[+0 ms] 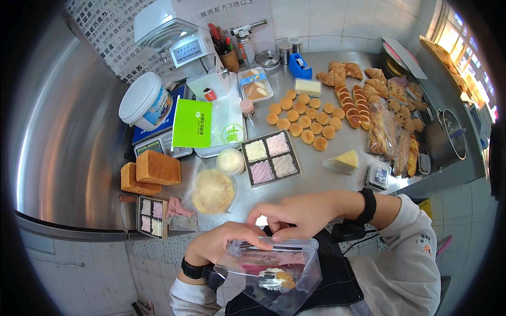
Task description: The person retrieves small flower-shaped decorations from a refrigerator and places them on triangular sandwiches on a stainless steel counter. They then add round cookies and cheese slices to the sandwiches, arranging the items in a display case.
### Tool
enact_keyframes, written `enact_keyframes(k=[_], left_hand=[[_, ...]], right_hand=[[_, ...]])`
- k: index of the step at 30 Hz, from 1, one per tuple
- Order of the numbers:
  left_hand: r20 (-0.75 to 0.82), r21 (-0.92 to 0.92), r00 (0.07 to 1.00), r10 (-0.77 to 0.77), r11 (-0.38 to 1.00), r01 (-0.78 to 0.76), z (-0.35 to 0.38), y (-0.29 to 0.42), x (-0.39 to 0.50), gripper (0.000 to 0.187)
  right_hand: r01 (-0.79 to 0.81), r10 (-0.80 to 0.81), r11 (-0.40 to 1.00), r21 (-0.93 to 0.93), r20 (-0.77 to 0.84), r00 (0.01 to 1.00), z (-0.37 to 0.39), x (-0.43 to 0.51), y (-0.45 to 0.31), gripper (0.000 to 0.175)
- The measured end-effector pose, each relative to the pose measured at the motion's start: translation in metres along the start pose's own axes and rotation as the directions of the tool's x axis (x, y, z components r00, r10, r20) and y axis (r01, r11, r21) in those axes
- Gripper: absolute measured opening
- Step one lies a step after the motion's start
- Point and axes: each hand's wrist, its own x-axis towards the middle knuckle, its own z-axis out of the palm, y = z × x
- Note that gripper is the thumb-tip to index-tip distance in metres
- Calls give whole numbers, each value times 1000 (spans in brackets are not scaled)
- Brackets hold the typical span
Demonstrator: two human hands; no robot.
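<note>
Close to my body, in front of a dark apron, is a clear plastic box (312, 272). Through its wall I see a pink layered cake (282, 258) and a piece with white cream (274, 279). My left hand (225, 243) grips the box's upper left edge, its fingers along the rim. At the same upper edge, my right hand (294, 217) pinches the rim with bent fingers. Just beyond on the steel counter (249, 201) sit a flat tray of four cream-topped squares (272, 158) and a bagged round pale flatbread or cake (213, 191).
Small round buns (304, 120) cover the counter's middle. A cake wedge (346, 161), long breads (354, 106) and croissants (336, 74) lie right. At left are loaves (158, 168), a smaller tray (152, 217), a scale (162, 144) and a white bucket (146, 100); a blowtorch (245, 43) stands behind.
</note>
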Motion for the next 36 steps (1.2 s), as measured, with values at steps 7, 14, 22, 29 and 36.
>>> enact_keyframes(k=[7,14,22,29,36], left_hand=[[3,17,1000,17,1000,-18,0,-1,0,54],[59,58,998,-22,998,18,-2,6,11,56],[0,-22,985,-172,985,172,-2,3,16,41],[180,11,979,-99,995,98,-13,-7,18,46],[246,-109,969,-17,993,45,-10,-16,29,43]], right_hand=[[44,-143,983,-180,-581,802,18,-27,-10,19],[-44,22,999,-28,-537,843,41,-33,-4,20],[6,68,991,133,-544,836,57,-31,14,22],[155,19,946,284,-526,850,77,-28,17,38],[136,239,481,866,-279,930,99,-28,34,31]])
